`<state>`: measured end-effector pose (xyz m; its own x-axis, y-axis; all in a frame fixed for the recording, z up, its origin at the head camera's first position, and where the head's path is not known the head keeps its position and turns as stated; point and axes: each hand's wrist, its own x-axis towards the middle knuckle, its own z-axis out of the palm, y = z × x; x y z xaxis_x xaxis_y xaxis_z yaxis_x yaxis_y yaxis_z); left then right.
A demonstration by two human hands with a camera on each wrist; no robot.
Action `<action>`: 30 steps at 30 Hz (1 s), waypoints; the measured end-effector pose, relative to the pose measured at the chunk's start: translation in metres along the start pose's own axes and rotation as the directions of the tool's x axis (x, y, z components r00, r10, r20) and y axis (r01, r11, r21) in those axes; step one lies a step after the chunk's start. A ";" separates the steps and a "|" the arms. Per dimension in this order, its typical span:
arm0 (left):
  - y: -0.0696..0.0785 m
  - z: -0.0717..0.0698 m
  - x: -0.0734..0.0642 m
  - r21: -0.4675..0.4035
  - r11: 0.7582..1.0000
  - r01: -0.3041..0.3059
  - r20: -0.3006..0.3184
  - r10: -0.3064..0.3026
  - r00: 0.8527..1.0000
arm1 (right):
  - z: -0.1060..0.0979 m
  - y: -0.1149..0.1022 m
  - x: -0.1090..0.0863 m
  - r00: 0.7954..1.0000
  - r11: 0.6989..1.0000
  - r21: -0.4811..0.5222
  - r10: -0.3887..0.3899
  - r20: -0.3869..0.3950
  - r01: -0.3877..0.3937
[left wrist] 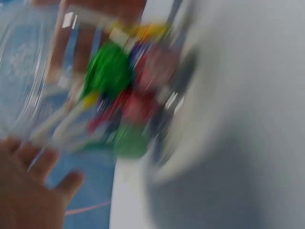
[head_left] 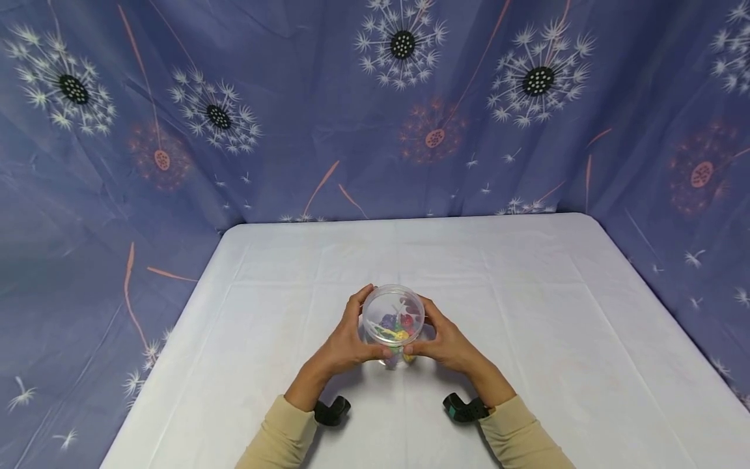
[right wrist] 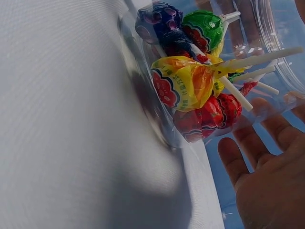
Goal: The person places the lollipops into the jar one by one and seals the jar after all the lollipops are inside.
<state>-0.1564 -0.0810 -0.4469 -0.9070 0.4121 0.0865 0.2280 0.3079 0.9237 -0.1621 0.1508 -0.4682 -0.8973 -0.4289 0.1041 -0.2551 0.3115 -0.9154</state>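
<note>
A clear plastic jar (head_left: 383, 306) with a round top is held between both hands over the near middle of the table. Inside it are several wrapped lollipops (head_left: 401, 334) with white sticks. The right wrist view shows a yellow lollipop (right wrist: 183, 83) in front of red ones, with dark purple and green beside it. A green lollipop (left wrist: 110, 70) shows through the wall in the blurred left wrist view. My left hand (head_left: 347, 343) grips the jar's left side, thumb at the near side. The right hand (head_left: 450, 343) grips the opposite side likewise.
A white cloth covers the table (head_left: 527, 293). Behind it and at both sides hangs a blue curtain (head_left: 305, 130) with dandelion prints. Black wrist straps with camera mounts (head_left: 333, 412) sit at both cuffs, close above the cloth.
</note>
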 end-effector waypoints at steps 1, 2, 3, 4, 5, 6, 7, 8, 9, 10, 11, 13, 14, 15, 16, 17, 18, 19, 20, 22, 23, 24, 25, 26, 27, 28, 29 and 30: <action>0.000 0.005 -0.002 -0.013 1.000 -0.007 -0.040 0.006 0.999 | 0.000 0.000 0.000 1.000 1.000 -0.002 -0.003 -0.002 0.003; 0.000 0.010 -0.003 -0.023 1.000 -0.015 -0.077 0.013 0.997 | -0.001 0.000 0.000 1.000 1.000 -0.003 -0.004 -0.004 0.004; 0.000 0.014 -0.004 -0.029 0.999 -0.025 -0.114 0.022 0.993 | -0.001 0.000 0.000 1.000 1.000 -0.007 -0.006 -0.007 0.006; 0.000 0.019 -0.005 -0.031 0.999 -0.034 -0.149 0.029 0.988 | -0.001 0.000 0.000 1.000 1.000 -0.007 -0.008 -0.008 0.008; 0.001 0.022 -0.005 -0.032 0.999 -0.038 -0.176 0.032 0.984 | -0.002 0.000 0.000 1.000 1.000 -0.008 -0.008 -0.007 0.008; 0.001 0.024 -0.006 -0.030 0.999 -0.042 -0.194 0.035 0.980 | -0.002 0.000 -0.001 1.000 1.000 -0.008 -0.008 -0.007 0.008; 0.000 0.025 -0.006 -0.028 0.999 -0.037 -0.203 0.031 0.979 | -0.002 0.000 -0.001 1.000 1.000 -0.005 -0.009 -0.001 0.009; -0.001 0.024 -0.006 -0.030 0.999 -0.033 -0.195 0.027 0.980 | -0.002 0.001 -0.001 1.000 1.000 -0.003 -0.009 0.003 0.009; -0.002 0.022 -0.005 -0.033 0.999 -0.033 -0.176 0.027 0.984 | -0.001 0.001 -0.001 1.000 1.000 -0.001 -0.009 0.007 0.009; -0.003 0.018 -0.005 -0.029 0.999 -0.029 -0.147 0.024 0.989 | -0.001 0.001 -0.001 1.000 1.000 0.002 -0.009 0.009 0.008; -0.005 0.014 -0.004 -0.024 0.999 -0.023 -0.106 0.020 0.994 | 0.000 0.001 -0.001 1.000 1.000 0.003 -0.007 0.012 0.007; -0.007 0.002 0.000 -0.015 1.000 -0.014 -0.002 0.014 1.000 | 0.000 0.001 -0.001 1.000 1.000 0.007 -0.005 0.013 0.005; -0.008 -0.004 0.003 -0.017 1.000 -0.016 0.054 0.017 0.998 | 0.001 0.001 -0.001 1.000 1.000 0.008 -0.002 0.011 0.002; -0.009 -0.009 0.005 -0.018 1.000 -0.015 0.106 0.016 0.994 | 0.001 0.001 -0.001 1.000 1.000 0.010 0.001 0.012 -0.002; -0.010 -0.014 0.008 -0.018 1.000 -0.008 0.152 0.011 0.988 | 0.001 0.000 -0.001 1.000 1.000 0.012 0.006 0.013 -0.006; -0.012 -0.018 0.010 -0.027 1.000 -0.004 0.191 0.009 0.982 | 0.002 0.000 -0.001 1.000 1.000 0.015 0.011 0.015 -0.011; -0.013 -0.022 0.011 -0.035 0.999 -0.002 0.218 0.010 0.976 | 0.002 0.000 -0.001 1.000 1.000 0.018 0.015 0.018 -0.015; -0.014 -0.023 0.011 -0.045 0.999 -0.003 0.231 0.013 0.973 | 0.002 0.000 -0.001 1.000 1.000 0.019 0.018 0.022 -0.019; -0.015 -0.024 0.010 -0.054 0.999 -0.005 0.230 0.017 0.973 | 0.003 0.000 -0.001 0.999 1.000 0.021 0.021 0.026 -0.022; -0.016 -0.021 0.006 -0.057 0.998 -0.027 0.186 0.037 0.982 | 0.003 -0.001 -0.001 0.999 0.999 0.022 0.023 0.029 -0.023; -0.015 -0.018 0.004 -0.059 0.997 -0.042 0.144 0.051 0.988 | 0.003 -0.001 -0.001 0.999 0.999 0.022 0.023 0.029 -0.023; -0.014 -0.014 0.001 -0.063 0.996 -0.059 0.094 0.065 0.993 | 0.003 -0.001 -0.001 0.999 1.000 0.020 0.021 0.026 -0.022; -0.014 -0.009 -0.002 -0.063 0.995 -0.076 0.043 0.079 0.996 | 0.003 -0.001 -0.001 1.000 1.000 0.018 0.020 0.022 -0.020; -0.013 -0.004 -0.005 -0.061 0.994 -0.088 -0.009 0.088 0.996 | 0.003 -0.001 -0.001 1.000 1.000 0.015 0.019 0.015 -0.019; -0.012 0.001 -0.007 -0.060 0.993 -0.097 -0.056 0.093 0.994 | 0.002 0.000 -0.001 1.000 1.000 0.010 0.017 0.010 -0.017; -0.011 0.006 -0.009 -0.062 0.993 -0.100 -0.097 0.093 0.991 | 0.002 0.000 -0.002 1.000 1.000 0.006 0.015 0.005 -0.015; -0.010 0.010 -0.011 -0.058 0.993 -0.099 -0.130 0.090 0.987 | 0.002 0.000 -0.002 1.000 1.000 0.002 0.014 0.004 -0.014; -0.009 0.014 -0.012 -0.053 0.994 -0.095 -0.155 0.086 0.984 | 0.002 0.000 -0.002 1.000 1.000 -0.003 0.012 0.001 -0.012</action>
<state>-0.1430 -0.0766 -0.4617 -0.9279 0.2994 0.2219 0.2938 0.2214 0.9299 -0.1598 0.1500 -0.4696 -0.8998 -0.4264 0.0927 -0.2456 0.3194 -0.9152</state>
